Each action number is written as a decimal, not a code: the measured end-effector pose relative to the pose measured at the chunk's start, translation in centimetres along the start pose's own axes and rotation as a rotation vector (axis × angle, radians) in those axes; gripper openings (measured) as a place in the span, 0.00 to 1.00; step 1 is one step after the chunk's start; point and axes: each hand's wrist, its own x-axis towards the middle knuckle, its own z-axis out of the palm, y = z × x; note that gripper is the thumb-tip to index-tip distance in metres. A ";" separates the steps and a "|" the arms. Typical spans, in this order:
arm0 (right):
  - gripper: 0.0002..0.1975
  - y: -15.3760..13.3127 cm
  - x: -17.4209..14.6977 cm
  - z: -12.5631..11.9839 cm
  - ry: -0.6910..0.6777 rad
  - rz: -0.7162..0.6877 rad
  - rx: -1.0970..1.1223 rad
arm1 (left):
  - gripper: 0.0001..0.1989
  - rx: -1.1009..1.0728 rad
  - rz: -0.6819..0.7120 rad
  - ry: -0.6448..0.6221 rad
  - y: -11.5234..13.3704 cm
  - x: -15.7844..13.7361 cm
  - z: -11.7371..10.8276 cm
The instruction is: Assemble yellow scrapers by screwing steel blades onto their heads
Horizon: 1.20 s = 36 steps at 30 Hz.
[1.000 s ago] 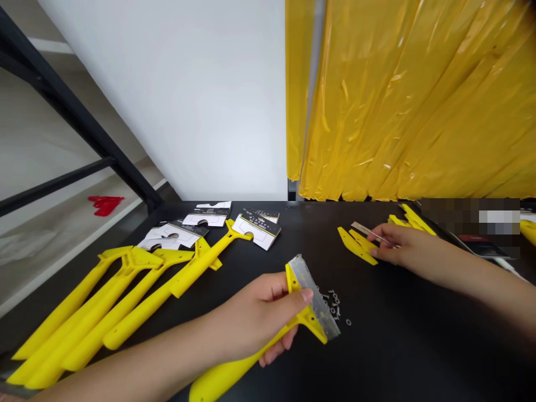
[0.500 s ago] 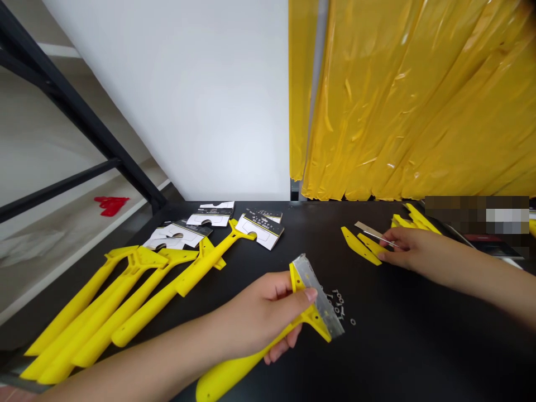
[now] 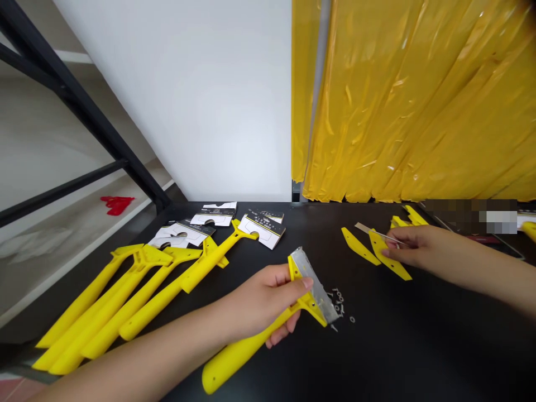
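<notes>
A: How is the left hand (image 3: 274,298) posed?

B: It reaches in from the lower left, fingers curled beneath a yellow scraper (image 3: 247,347), thumb flat on its metal blade (image 3: 319,290). The grip is closed.

A: And the right hand (image 3: 408,245)?

B: It comes in from the right, back of the hand up, thumb and fingers pinching a thin rod (image 3: 391,239). A flat strip (image 3: 363,228) shows at the rod's far end; whether they are one piece, I can't tell. Its fingertips meet a plate (image 3: 393,263), though I can't say if that is gripped or only touched.

A: Where is the scraper, then?

B: In the left hand, nearer the person and well apart from the right hand. Screws and rings (image 3: 337,306) lie beside the blade on the black table (image 3: 385,346). A second plate (image 3: 359,247) lies just left of the first.

A: Farther out?

B: Yellow handles (image 3: 157,309) lie left of the left arm, with cards (image 3: 262,230) by their far ends.

A: Can you read those?

B: No; the pale characters on their black bands are too small.
</notes>
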 end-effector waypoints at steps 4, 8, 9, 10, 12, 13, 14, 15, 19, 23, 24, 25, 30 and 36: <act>0.23 -0.6 -0.5 -0.6 0.053 -0.004 0.033 | 0.23 -0.010 0.006 -0.005 -0.1 0.2 -0.1; 0.23 -3.2 -1.8 -0.6 0.026 -0.044 0.125 | 0.22 -0.021 0.013 -0.032 0.0 0.2 -0.1; 0.23 -4.2 -2.2 -0.3 0.001 -0.067 0.163 | 0.22 -0.024 0.013 -0.037 0.0 0.1 -0.1; 0.22 -5.1 -2.7 0.2 -0.042 -0.093 0.205 | 0.22 -0.026 0.012 -0.039 0.0 0.1 0.0; 0.24 -7.0 -3.5 1.4 -0.120 -0.137 0.284 | 0.22 -0.038 0.001 -0.041 0.0 0.1 0.0; 0.26 -7.8 -3.9 2.2 -0.156 -0.152 0.316 | 0.22 -0.045 -0.007 -0.040 -0.1 0.1 0.1; 0.27 -8.5 -4.2 3.0 -0.194 -0.163 0.362 | 0.23 -0.051 -0.014 -0.040 -0.1 0.1 0.1; 0.26 -9.1 -4.5 3.8 -0.256 -0.158 0.438 | 0.23 -0.054 -0.022 -0.043 -0.1 0.1 0.1; 0.27 -10.1 -5.0 6.2 -0.390 -0.156 0.643 | 0.22 -0.049 -0.046 -0.038 -0.2 0.2 0.3; 0.27 -10.2 -4.9 7.0 -0.404 -0.160 0.695 | 0.21 -0.068 -0.044 -0.055 -0.5 0.5 0.4; 0.26 -10.3 -4.9 7.1 -0.403 -0.161 0.699 | 0.20 -0.077 -0.035 -0.073 -0.6 0.5 0.4; 0.27 -10.5 -4.9 7.1 -0.402 -0.160 0.701 | 0.19 -0.086 -0.027 -0.092 -0.6 0.6 0.4; 0.27 -11.4 -4.9 7.1 -0.411 -0.145 0.717 | 0.14 -0.095 -0.012 -0.117 -0.7 0.6 0.6; 0.26 -11.5 -5.0 7.3 -0.390 -0.145 0.723 | 0.13 -0.107 -0.010 -0.123 -0.9 0.6 0.5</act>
